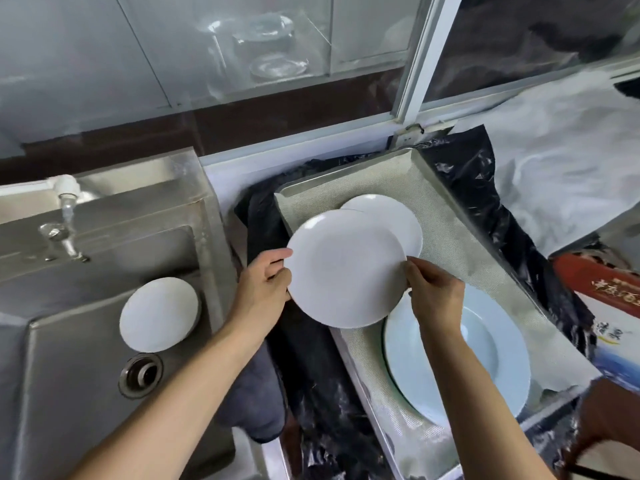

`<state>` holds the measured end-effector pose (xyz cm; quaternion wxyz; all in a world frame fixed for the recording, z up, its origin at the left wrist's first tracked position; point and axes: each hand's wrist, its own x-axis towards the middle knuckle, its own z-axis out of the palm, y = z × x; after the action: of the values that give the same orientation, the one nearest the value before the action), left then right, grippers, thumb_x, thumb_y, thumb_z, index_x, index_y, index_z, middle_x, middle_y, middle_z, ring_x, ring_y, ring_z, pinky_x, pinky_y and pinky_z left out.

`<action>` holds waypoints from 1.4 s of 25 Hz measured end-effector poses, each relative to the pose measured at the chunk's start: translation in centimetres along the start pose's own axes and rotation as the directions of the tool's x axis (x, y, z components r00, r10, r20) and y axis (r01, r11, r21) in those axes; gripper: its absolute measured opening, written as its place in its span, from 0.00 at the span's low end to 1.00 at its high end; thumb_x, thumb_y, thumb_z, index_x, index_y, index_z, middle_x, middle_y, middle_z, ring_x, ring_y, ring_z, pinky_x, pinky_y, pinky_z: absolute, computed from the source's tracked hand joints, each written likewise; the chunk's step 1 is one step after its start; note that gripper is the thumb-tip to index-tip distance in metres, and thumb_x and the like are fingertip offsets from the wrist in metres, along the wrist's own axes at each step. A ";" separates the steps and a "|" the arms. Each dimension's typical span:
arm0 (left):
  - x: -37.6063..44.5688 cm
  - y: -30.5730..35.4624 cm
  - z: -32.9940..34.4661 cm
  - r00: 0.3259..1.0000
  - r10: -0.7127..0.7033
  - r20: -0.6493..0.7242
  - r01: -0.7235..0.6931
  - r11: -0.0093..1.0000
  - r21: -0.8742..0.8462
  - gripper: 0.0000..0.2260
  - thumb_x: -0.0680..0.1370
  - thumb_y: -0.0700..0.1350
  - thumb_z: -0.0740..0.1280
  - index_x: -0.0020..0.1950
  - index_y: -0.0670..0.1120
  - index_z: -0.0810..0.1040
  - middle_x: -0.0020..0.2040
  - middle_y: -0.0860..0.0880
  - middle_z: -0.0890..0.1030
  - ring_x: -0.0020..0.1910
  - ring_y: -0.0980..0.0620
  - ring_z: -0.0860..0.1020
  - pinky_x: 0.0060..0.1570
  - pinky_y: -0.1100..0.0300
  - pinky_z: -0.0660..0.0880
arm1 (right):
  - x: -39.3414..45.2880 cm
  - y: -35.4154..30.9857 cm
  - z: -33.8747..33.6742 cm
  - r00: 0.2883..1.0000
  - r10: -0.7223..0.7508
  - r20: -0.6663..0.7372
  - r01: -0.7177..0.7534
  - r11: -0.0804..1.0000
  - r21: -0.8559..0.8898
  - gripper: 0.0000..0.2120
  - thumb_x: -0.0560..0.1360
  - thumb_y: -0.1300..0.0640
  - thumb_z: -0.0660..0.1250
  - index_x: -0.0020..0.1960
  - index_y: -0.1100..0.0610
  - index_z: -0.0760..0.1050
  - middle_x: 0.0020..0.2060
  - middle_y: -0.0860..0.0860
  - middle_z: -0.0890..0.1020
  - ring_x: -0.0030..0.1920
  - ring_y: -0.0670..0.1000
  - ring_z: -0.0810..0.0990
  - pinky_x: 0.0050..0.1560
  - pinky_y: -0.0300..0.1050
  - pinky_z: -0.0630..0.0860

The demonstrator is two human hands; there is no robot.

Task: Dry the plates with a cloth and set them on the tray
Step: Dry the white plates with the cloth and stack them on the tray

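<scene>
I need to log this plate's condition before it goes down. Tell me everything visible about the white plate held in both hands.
The held plate is round, plain white, glossy like glazed ceramic, with a shallow raised rim and no visible chips or pattern. It faces the camera, slightly tilted, above the near-left part of the tray, overlapping another white plate behind it. The left hand grips its left edge; the right hand pinches its right edge. No cloth touches it.

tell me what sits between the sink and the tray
Head view: between sink and tray lie black plastic sheeting and a dark grey cloth.
</scene>
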<state>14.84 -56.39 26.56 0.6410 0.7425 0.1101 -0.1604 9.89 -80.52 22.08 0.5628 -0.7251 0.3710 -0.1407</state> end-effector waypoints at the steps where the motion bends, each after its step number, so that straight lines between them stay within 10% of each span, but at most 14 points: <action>1: 0.8 0.0 1.0 1.000 -0.005 -0.002 0.005 1.000 0.012 0.14 0.81 0.36 0.63 0.64 0.48 0.78 0.55 0.49 0.85 0.52 0.54 0.84 0.53 0.53 0.82 | 1.3 0.4 0.0 1.000 0.013 -0.015 -0.013 1.000 0.011 0.08 0.75 0.57 0.70 0.49 0.49 0.88 0.39 0.48 0.87 0.41 0.48 0.82 0.53 0.53 0.80; 16: 9.6 -0.7 11.3 0.994 -0.104 0.039 0.102 0.994 0.039 0.17 0.74 0.39 0.64 0.62 0.50 0.76 0.67 0.46 0.77 0.63 0.50 0.77 0.65 0.44 0.75 | 15.1 4.2 1.6 0.995 -0.027 -0.095 0.009 0.982 -0.186 0.08 0.75 0.57 0.67 0.42 0.60 0.82 0.29 0.55 0.72 0.34 0.50 0.69 0.32 0.44 0.66; 21: 9.9 -0.8 12.2 0.986 -0.150 0.069 0.144 0.986 0.086 0.29 0.64 0.47 0.62 0.66 0.50 0.75 0.67 0.50 0.75 0.60 0.54 0.77 0.65 0.45 0.75 | 15.9 4.7 2.3 0.994 -0.052 -0.097 0.033 0.981 -0.191 0.08 0.76 0.58 0.67 0.40 0.52 0.83 0.32 0.54 0.80 0.35 0.53 0.76 0.35 0.43 0.69; 31: 10.5 -2.9 12.1 0.983 -0.097 0.156 0.063 0.976 0.210 0.23 0.74 0.40 0.66 0.69 0.54 0.72 0.56 0.50 0.77 0.47 0.57 0.76 0.44 0.66 0.74 | 15.7 4.9 2.4 0.983 -0.180 -0.027 0.168 0.956 -0.239 0.13 0.77 0.59 0.61 0.42 0.64 0.81 0.28 0.58 0.72 0.35 0.56 0.68 0.37 0.50 0.66; 35: 10.2 -2.9 11.1 0.984 -0.056 0.168 0.008 0.960 0.278 0.19 0.79 0.40 0.63 0.67 0.56 0.73 0.48 0.55 0.78 0.38 0.63 0.72 0.31 0.74 0.71 | 14.1 4.0 2.3 0.972 -0.234 -0.011 0.212 0.899 -0.382 0.18 0.78 0.64 0.61 0.65 0.63 0.79 0.49 0.66 0.80 0.51 0.64 0.78 0.58 0.59 0.74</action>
<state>22.16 -67.34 18.62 0.5354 0.8060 0.0422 -0.2490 19.46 -89.08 14.61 0.3816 -0.8534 0.3216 -0.1505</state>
